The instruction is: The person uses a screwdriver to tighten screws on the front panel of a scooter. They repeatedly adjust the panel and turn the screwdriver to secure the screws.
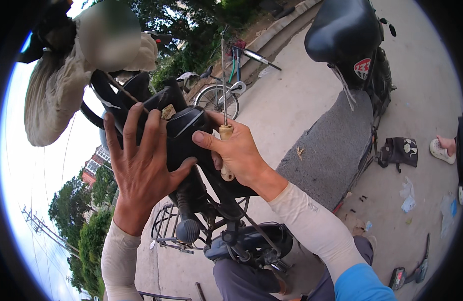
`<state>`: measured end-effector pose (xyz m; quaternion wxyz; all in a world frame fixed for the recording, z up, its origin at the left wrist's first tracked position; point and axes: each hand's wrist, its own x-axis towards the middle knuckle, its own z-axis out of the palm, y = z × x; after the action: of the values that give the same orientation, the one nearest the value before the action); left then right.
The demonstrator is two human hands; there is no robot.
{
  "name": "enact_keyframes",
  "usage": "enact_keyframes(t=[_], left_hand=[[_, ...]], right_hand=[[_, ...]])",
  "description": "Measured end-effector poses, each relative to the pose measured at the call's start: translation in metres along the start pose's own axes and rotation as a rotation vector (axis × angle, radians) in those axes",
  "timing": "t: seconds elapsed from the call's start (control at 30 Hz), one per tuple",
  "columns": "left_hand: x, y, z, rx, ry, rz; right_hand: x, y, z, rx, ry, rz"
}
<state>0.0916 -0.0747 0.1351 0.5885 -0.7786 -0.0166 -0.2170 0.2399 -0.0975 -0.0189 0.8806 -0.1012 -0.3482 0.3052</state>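
Pale pavement (276, 108) spreads beneath a scooter (344, 37), with a bicycle (216, 100) on the far side. From my remote seat I see my left hand (146, 173) open, fingers spread against the scooter's black cover (187, 122), left of centre. My right hand (244, 153) is closed around the pale handle of a screwdriver (226, 132) just right of that cover, its shaft pointing to the far side. A rubber handlebar grip (188, 231) hangs nearer me. To the right lie a dark pouch (404, 152) and, nearer, a power tool (421, 271).
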Motion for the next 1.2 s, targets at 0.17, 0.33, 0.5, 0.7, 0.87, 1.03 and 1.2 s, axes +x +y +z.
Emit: enact_keyframes(t=[0.17, 0.33, 0.5, 0.7, 0.87, 1.03, 1.2], left_hand=[[0.0, 0.007, 0.002, 0.004, 0.015, -0.055], [0.011, 0.013, -0.003, -0.079, -0.005, 0.114], [0.031, 0.02, 0.008, -0.098, 0.01, 0.121], [0.039, 0.024, 0.011, -0.162, 0.035, 0.12], [0.042, 0.025, 0.013, -0.156, -0.012, 0.128], [0.044, 0.027, 0.013, -0.19, -0.005, 0.132], [0.045, 0.031, 0.021, -0.183, 0.052, 0.093]], right_hand=[[0.002, 0.002, 0.001, 0.227, -0.036, 0.056], [-0.002, 0.012, 0.005, 0.243, 0.008, 0.014], [-0.008, 0.016, 0.01, 0.343, 0.02, 0.028], [-0.009, 0.009, 0.004, 0.409, -0.002, 0.056], [-0.007, 0.013, 0.003, 0.403, 0.012, 0.056], [-0.007, 0.008, 0.0, 0.363, -0.016, 0.048], [-0.01, 0.007, -0.001, 0.313, -0.031, 0.049]])
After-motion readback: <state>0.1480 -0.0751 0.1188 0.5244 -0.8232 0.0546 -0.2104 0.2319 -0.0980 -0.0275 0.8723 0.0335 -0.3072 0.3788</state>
